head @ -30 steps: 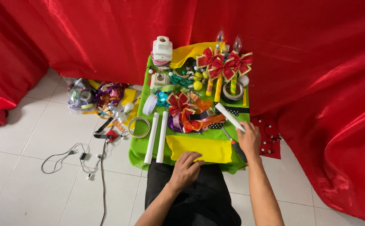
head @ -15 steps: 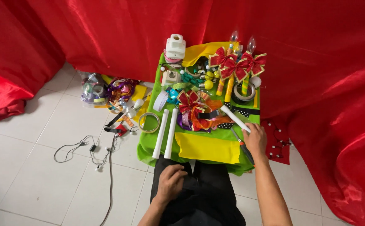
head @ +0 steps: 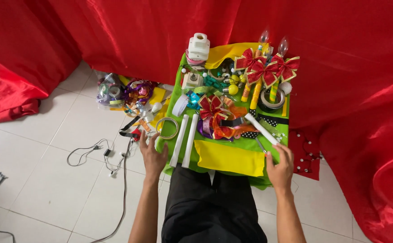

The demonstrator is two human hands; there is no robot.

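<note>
the green-draped counter (head: pixel 214 146) sits against the knees. the left hand (head: pixel 153 155), fingers spread open, grips its near left corner; the right hand (head: pixel 280 166) curls at the right edge, just below a white tube (head: pixel 260 128), seemingly steadying it beside the yellow sheet (head: pixel 230 157).

Both hands (head: pixel 153 155) at green table (head: pixel 171 168) edges

Two paper rolls (head: pixel 185 140) lie left of the felt sheet (head: pixel 230 158) on the surface (head: pixel 174 81); ribbon bows (head: pixel 266 67) stand behind.
</note>
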